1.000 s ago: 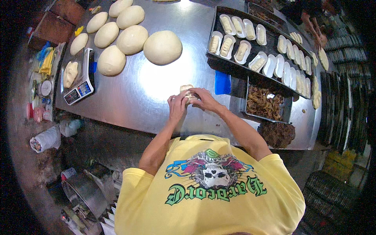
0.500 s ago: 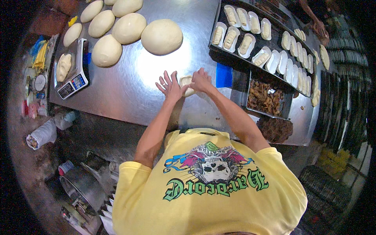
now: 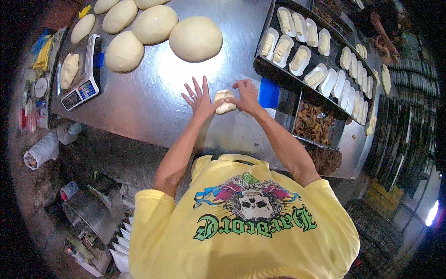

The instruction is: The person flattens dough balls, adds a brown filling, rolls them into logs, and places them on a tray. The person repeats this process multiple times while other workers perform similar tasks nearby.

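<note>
A small piece of dough (image 3: 226, 109) lies on the metal table between my hands, its far part folded down with a crease across the middle. My left hand (image 3: 201, 99) is beside it with fingers spread wide and only the thumb pressing on the crease. From the other side, the thumb of my right hand (image 3: 248, 97) meets the dough too, while its fingers are loosely bent and apart, off the dough.
Several large dough balls (image 3: 196, 39) rest at the far left, near a digital scale (image 3: 80, 95) bearing a dough lump. To the right are a black tray (image 3: 320, 60) of shaped pieces on white papers, a pan of brown filling (image 3: 314, 122) and another person's hand (image 3: 385, 45).
The dough has gone from a flat piece with a hollow to a folded one. My right hand has opened out from its bunched grip, while my left stays spread.
</note>
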Demonstrator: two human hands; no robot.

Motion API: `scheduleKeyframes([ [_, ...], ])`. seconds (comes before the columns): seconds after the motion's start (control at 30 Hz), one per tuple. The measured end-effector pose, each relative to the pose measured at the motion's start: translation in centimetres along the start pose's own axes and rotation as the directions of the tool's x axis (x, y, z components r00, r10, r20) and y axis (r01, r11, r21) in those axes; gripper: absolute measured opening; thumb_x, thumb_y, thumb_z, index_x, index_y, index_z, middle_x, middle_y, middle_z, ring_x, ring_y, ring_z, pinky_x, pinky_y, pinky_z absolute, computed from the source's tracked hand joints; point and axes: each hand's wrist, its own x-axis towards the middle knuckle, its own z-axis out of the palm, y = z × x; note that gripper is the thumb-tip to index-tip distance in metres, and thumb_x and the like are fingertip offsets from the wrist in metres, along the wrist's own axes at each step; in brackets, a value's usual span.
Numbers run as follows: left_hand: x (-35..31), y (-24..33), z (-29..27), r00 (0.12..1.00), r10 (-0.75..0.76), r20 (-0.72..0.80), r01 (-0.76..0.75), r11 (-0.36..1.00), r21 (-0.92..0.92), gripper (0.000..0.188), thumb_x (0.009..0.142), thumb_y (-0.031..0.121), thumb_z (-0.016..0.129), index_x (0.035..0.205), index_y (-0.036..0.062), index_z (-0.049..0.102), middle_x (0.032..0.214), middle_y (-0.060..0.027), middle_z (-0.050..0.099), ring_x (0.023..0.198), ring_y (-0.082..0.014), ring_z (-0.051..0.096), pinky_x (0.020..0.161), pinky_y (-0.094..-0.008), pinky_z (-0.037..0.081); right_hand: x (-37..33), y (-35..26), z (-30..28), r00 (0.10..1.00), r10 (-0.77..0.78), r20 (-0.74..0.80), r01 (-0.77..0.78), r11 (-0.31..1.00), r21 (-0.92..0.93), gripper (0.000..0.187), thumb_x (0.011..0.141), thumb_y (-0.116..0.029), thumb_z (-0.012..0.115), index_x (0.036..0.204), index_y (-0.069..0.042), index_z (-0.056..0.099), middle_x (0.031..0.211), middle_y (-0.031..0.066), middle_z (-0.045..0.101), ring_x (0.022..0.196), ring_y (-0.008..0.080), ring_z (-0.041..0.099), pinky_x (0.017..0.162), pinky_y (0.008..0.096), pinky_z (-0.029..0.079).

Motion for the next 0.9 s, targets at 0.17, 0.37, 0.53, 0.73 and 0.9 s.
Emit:
scheduleKeyframes([
  [0.17, -0.2, -1.0, -0.3, 1.000, 0.014, -0.003, -0.014, 0.999, -0.039, 0.123, 0.076, 0.069, 0.073, 0.164, 0.0149, 0.005, 0.168, -0.0240, -0.012, 0.151, -0.0502, -0.016, 0.107, -0.0793, -0.012, -1.2, -0.2, -0.7, 0.999, 0.008, -0.033, -0.010, 0.998, -0.063, 0.058, 0.074, -0.047, 0.084, 0.116, -0.013, 0.062, 0.124, 0.0139, 0.053, 0.115, 0.0373, 0.052, 0.096, 0.0524, 0.041],
  [0.37, -0.5, 0.8, -0.8, 0.996, -0.067, -0.051, 0.063, 0.995, -0.071, 0.120, 0.077, 0.069, 0.071, 0.164, 0.0148, 0.010, 0.169, -0.0217, -0.006, 0.152, -0.0492, -0.012, 0.109, -0.0785, -0.011, -0.3, 0.3, 0.6, 0.993, 0.050, -0.103, -0.050, 0.999, 0.003, 0.054, 0.078, -0.045, 0.082, 0.117, -0.014, 0.062, 0.122, 0.0133, 0.054, 0.115, 0.0366, 0.053, 0.097, 0.0507, 0.041],
  [0.53, 1.3, 0.3, -0.8, 0.993, -0.020, -0.119, 0.022, 1.000, 0.019, 0.109, 0.081, 0.067, 0.069, 0.163, 0.0152, 0.019, 0.170, -0.0191, 0.002, 0.153, -0.0498, -0.005, 0.112, -0.0770, -0.007, 0.9, 0.5, 0.9, 0.990, 0.016, -0.143, -0.018, 1.000, -0.011, 0.052, 0.079, -0.046, 0.082, 0.114, -0.014, 0.062, 0.117, 0.0127, 0.054, 0.111, 0.0356, 0.053, 0.092, 0.0506, 0.041],
  [0.73, 2.0, 0.6, -0.3, 0.983, -0.023, -0.183, 0.036, 0.997, 0.070, 0.096, 0.088, 0.062, 0.066, 0.160, 0.0125, 0.027, 0.169, -0.0172, 0.009, 0.154, -0.0462, 0.001, 0.114, -0.0743, -0.005, 2.9, -0.3, 2.1, 0.990, 0.015, -0.140, -0.024, 0.998, -0.061, 0.049, 0.079, -0.049, 0.080, 0.108, -0.014, 0.062, 0.111, 0.0101, 0.053, 0.110, 0.0329, 0.050, 0.089, 0.0502, 0.039],
  [0.9, 2.6, -0.2, 0.5, 0.976, -0.030, -0.214, 0.035, 0.999, 0.022, 0.089, 0.091, 0.058, 0.062, 0.160, 0.0129, 0.028, 0.169, -0.0157, 0.011, 0.154, -0.0450, 0.004, 0.112, -0.0778, -0.002, 2.6, -1.0, 2.1, 0.981, 0.100, -0.168, -0.101, 0.995, 0.002, 0.045, 0.081, -0.048, 0.078, 0.107, -0.014, 0.063, 0.110, 0.0100, 0.054, 0.106, 0.0336, 0.051, 0.088, 0.0496, 0.039],
])
